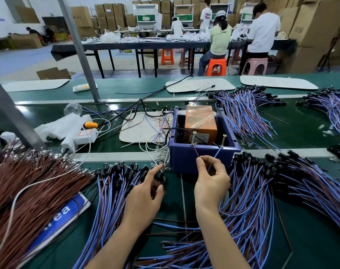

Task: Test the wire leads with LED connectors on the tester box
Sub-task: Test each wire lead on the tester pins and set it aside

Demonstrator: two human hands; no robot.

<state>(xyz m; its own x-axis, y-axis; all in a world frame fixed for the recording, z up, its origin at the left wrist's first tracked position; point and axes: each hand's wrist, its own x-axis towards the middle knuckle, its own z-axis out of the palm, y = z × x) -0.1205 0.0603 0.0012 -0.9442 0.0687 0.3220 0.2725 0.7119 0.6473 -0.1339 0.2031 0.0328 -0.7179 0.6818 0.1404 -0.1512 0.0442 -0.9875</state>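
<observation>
- At the bench's near edge, in the head view, the right hand [211, 181] pinches one wire lead [195, 152] by its brown and blue ends. They are spread so each meets one of two screws [194, 138] on the tester box [184, 160] rim, likely its contacts.
- The left hand [144, 193] rests on the black LED connectors [126, 169], forefinger straight and the others curled; I cannot tell whether it grips one.
- Only "rea" is readable, on a blue card [66, 212]; the orange block [200, 121] has a label too small to read.

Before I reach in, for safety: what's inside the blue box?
The blue box holds an orange taped block, a black cable, two screws at its near wall; floor hidden.
</observation>
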